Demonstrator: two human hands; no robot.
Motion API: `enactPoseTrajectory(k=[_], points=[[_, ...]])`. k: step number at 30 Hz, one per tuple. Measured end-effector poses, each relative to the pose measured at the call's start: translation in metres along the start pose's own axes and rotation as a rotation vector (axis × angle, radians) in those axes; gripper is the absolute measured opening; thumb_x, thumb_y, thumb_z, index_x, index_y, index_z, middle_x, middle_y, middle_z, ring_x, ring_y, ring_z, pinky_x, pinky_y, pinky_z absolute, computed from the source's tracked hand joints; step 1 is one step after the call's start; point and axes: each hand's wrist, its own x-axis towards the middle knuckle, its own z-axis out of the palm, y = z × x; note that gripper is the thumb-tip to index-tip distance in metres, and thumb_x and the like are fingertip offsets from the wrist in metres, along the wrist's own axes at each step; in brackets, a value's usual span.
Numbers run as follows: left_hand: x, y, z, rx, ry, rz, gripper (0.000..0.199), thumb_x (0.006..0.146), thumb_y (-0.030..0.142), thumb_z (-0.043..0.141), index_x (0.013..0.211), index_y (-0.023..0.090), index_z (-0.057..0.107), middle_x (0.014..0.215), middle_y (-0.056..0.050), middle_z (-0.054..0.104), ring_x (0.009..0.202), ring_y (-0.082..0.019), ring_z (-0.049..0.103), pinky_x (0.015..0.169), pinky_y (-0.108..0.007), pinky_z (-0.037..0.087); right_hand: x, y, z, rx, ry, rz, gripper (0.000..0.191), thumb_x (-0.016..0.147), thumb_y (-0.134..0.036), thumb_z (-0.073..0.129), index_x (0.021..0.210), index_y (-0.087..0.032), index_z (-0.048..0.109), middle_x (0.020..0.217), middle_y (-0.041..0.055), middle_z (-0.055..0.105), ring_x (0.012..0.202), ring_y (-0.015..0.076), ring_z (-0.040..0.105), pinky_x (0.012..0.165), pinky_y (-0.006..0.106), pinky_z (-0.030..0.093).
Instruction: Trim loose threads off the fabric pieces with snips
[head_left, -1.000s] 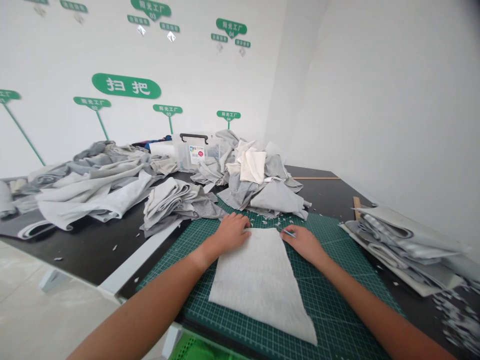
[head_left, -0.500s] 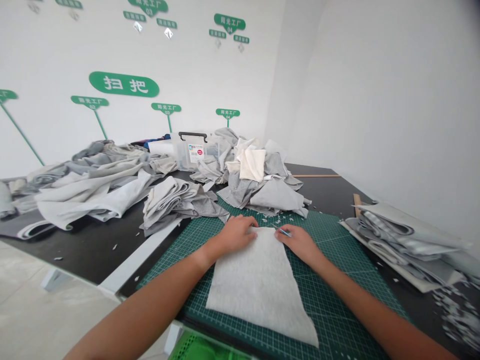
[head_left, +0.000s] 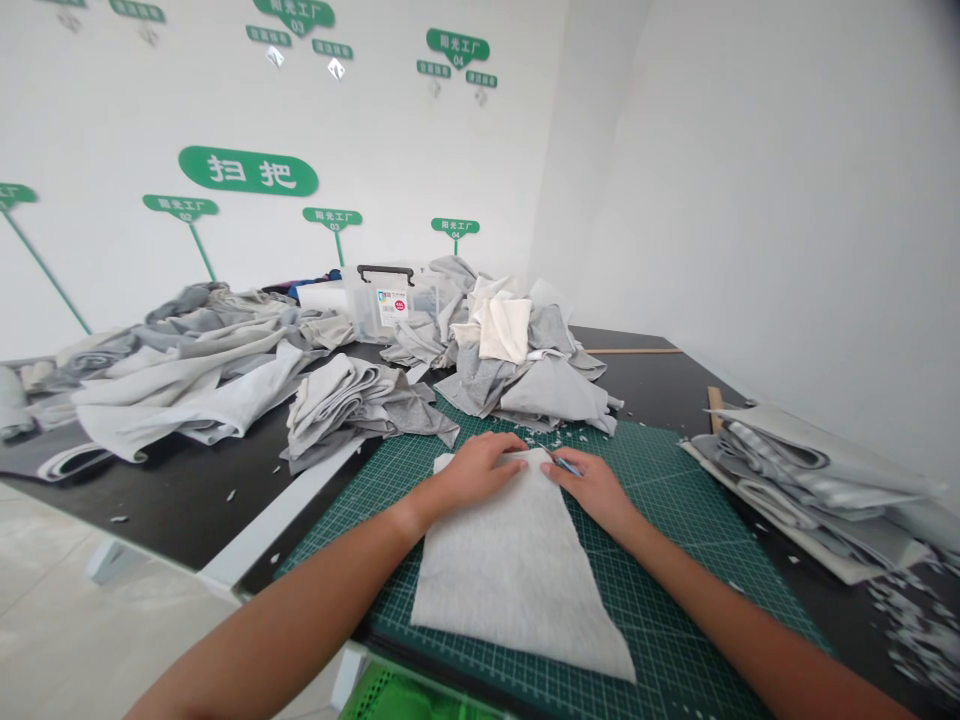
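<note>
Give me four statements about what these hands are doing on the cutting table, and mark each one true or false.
1. The left hand rests on a pale grey fabric piece. True.
2. The right hand holds a pair of scissors. False: a small pointed tool shows at its fingers.
3. The fabric piece lies on a green cutting mat. True.
4. The clear plastic box sits on the mat. False: it stands off the mat, beyond the heaped grey fabric.
</note>
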Motion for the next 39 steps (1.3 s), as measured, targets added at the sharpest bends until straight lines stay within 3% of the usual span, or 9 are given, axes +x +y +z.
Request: enactPoseTrajectory(k=[4, 7, 12, 19, 22, 28, 39], points=[[0.001, 0.006, 0.003, -0.113, 0.002, -0.007, 0.024, 0.095, 0.035, 0.049, 0.102, 0.022, 0.068, 0.103, -0.004, 0.07, 0.098, -0.02, 0.061, 0.089, -0.029, 0.044, -0.003, -0.007, 0.004, 0.081, -0.009, -0.054, 0.032, 0.088, -0.05, 0.058, 0.086, -0.02, 0.068, 0.086, 0.001, 0.067, 0.084, 0.0206, 0.06, 0.074, 0.026, 0.044], [0.002, 0.007, 0.004, -0.193, 0.03, -0.033, 0.023, 0.095, 0.034, 0.048, 0.103, 0.021, 0.065, 0.101, -0.003, 0.07, 0.093, -0.018, 0.062, 0.084, -0.027, 0.045, -0.004, -0.009, 0.005, 0.127, -0.004, -0.052, 0.035, 0.089, -0.052, 0.057, 0.083, -0.019, 0.067, 0.081, 0.0009, 0.064, 0.079, 0.0185, 0.057, 0.07, 0.025, 0.043], [0.003, 0.002, 0.009, -0.318, 0.061, -0.047, 0.024, 0.095, 0.035, 0.049, 0.104, 0.02, 0.065, 0.102, -0.003, 0.07, 0.096, -0.018, 0.063, 0.086, -0.026, 0.045, -0.005, -0.01, 0.007, 0.213, -0.028, 0.034, 0.04, 0.089, -0.055, 0.057, 0.077, -0.018, 0.062, 0.065, -0.0026, 0.049, 0.059, 0.0119, 0.043, 0.053, 0.022, 0.032], [0.006, 0.0, 0.012, -0.368, 0.089, -0.043, 0.031, 0.094, 0.042, 0.05, 0.1, 0.018, 0.068, 0.101, -0.004, 0.071, 0.096, -0.019, 0.063, 0.086, -0.027, 0.046, -0.007, -0.013, 0.008, 0.462, -0.032, 0.211, 0.039, 0.085, -0.058, 0.063, 0.082, -0.02, 0.054, 0.057, -0.0084, 0.024, 0.048, 0.008, 0.02, 0.042, 0.021, 0.014], [0.006, 0.001, 0.01, -0.363, 0.099, -0.048, 0.03, 0.094, 0.042, 0.05, 0.097, 0.018, 0.069, 0.101, -0.004, 0.071, 0.095, -0.019, 0.063, 0.087, -0.027, 0.046, -0.008, -0.014, 0.006, 0.541, -0.042, 0.226, 0.04, 0.084, -0.059, 0.064, 0.084, -0.021, 0.053, 0.057, -0.0092, 0.02, 0.048, 0.0078, 0.015, 0.042, 0.022, 0.009], [0.006, 0.002, 0.009, -0.362, 0.089, -0.064, 0.029, 0.093, 0.04, 0.051, 0.096, 0.018, 0.069, 0.098, -0.003, 0.071, 0.094, -0.019, 0.063, 0.086, -0.027, 0.046, -0.009, -0.015, 0.006, 0.496, -0.106, 0.162, 0.043, 0.09, -0.062, 0.052, 0.081, -0.02, 0.055, 0.055, -0.0083, 0.023, 0.048, 0.0088, 0.016, 0.043, 0.022, 0.012], [0.005, 0.006, 0.007, -0.395, 0.088, -0.063, 0.028, 0.092, 0.039, 0.052, 0.092, 0.017, 0.069, 0.098, -0.004, 0.071, 0.094, -0.019, 0.063, 0.088, -0.027, 0.046, -0.018, -0.026, 0.009, 0.307, -0.051, 0.092, 0.046, 0.096, -0.061, 0.042, 0.073, -0.021, 0.045, 0.06, -0.0056, 0.031, 0.054, 0.0119, 0.029, 0.049, 0.024, 0.025]])
